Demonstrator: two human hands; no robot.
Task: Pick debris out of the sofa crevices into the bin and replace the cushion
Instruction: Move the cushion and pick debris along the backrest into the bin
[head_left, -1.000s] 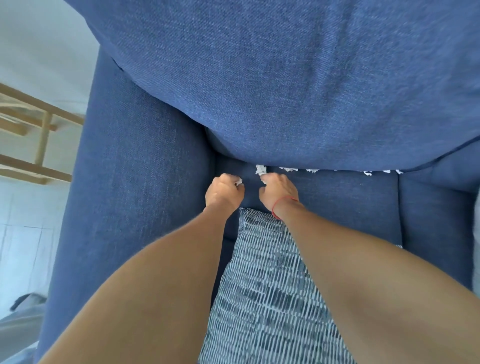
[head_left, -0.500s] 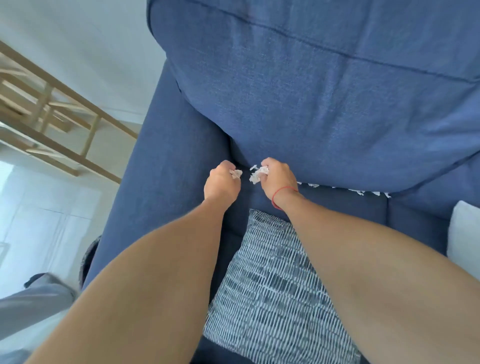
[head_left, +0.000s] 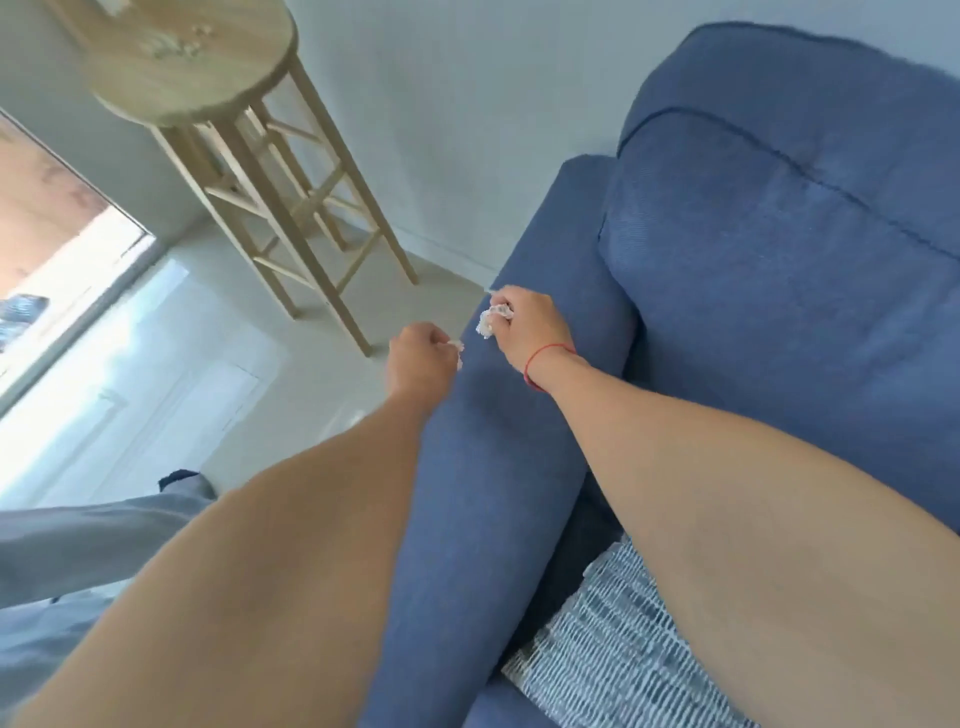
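Note:
My right hand (head_left: 527, 327), with a red string at the wrist, is closed on a wad of white paper scraps (head_left: 491, 318) above the blue sofa's armrest (head_left: 493, 467). Just left of the armrest, my left hand (head_left: 418, 358) pinches a smaller white scrap (head_left: 456, 345) over the floor. The big blue back cushion (head_left: 789, 270) fills the right side. A blue-and-white patterned throw cushion (head_left: 608, 644) lies on the seat under my right forearm. No bin is in view, and the sofa crevice is hidden.
A tall wooden stool (head_left: 208, 73) stands on the pale floor (head_left: 218, 364) left of the sofa, against the white wall. A bright glass door (head_left: 62, 291) is at far left. My grey trouser leg (head_left: 83, 545) shows at lower left.
Both hands lifted out of the gap behind the seat, each with white scraps, and swung left over the armrest. My view turned left, off the crevice and onto the floor and stool.

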